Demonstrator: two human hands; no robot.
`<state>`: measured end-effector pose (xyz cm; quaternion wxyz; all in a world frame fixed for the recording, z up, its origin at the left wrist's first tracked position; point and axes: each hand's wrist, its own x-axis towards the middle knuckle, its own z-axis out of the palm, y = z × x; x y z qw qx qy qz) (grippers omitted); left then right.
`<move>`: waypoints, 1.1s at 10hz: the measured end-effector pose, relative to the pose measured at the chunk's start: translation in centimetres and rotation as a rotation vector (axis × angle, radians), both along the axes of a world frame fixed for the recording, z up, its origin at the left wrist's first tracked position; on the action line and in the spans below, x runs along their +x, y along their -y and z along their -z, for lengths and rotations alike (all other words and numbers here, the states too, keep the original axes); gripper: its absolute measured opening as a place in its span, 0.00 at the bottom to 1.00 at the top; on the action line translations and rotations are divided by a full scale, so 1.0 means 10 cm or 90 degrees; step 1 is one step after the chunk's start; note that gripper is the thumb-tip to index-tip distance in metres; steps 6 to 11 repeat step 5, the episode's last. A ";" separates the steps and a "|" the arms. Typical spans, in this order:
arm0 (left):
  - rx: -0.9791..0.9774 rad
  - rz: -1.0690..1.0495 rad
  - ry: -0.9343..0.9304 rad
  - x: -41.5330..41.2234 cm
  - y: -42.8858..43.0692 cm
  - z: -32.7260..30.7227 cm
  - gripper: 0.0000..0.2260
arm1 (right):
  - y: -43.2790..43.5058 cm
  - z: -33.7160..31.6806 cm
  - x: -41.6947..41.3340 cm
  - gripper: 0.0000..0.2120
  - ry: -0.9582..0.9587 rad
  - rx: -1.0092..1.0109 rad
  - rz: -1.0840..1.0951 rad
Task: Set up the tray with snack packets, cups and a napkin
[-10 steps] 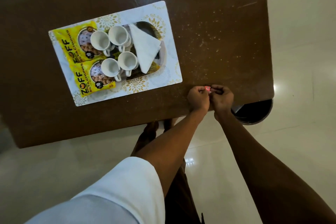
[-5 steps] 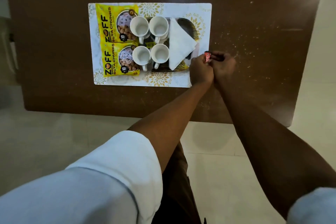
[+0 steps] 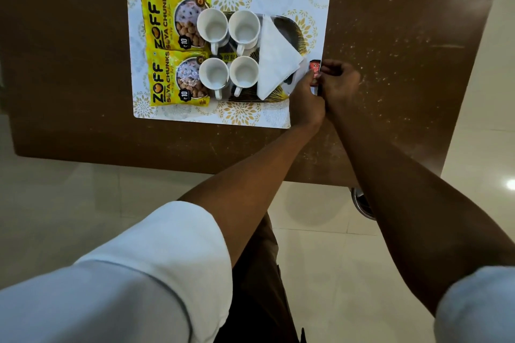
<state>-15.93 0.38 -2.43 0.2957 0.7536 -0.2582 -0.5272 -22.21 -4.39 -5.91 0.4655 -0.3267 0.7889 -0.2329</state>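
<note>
Left hand [image 3: 305, 100] and right hand [image 3: 338, 83], centre-right of frame, both grips pinched on small red sachet [image 3: 315, 69]; beside folded white napkin [image 3: 276, 61] on tray [image 3: 294, 28].

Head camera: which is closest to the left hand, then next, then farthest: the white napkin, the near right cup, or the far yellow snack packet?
From the left hand:
1. Napkin, just beside the hand, right part of the tray.
2. Near right cup, middle of the tray.
3. Far yellow packet, tray's far left corner.

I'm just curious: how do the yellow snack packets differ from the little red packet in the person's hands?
The two yellow soya chunks packets are large and lie flat at the tray's left; the small red packet is far smaller and is pinched between the left hand and right hand at the tray's right. Both kinds look sealed.
</note>
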 end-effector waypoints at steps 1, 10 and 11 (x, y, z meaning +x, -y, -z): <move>0.000 -0.002 -0.011 0.00 0.00 0.00 0.21 | 0.03 0.02 0.00 0.15 -0.002 -0.001 0.000; -0.030 0.019 0.097 0.06 -0.39 -0.02 0.19 | -0.33 -0.03 -0.12 0.12 -0.064 -0.012 0.063; -0.030 0.019 0.097 0.06 -0.39 -0.02 0.19 | -0.33 -0.03 -0.12 0.12 -0.064 -0.012 0.063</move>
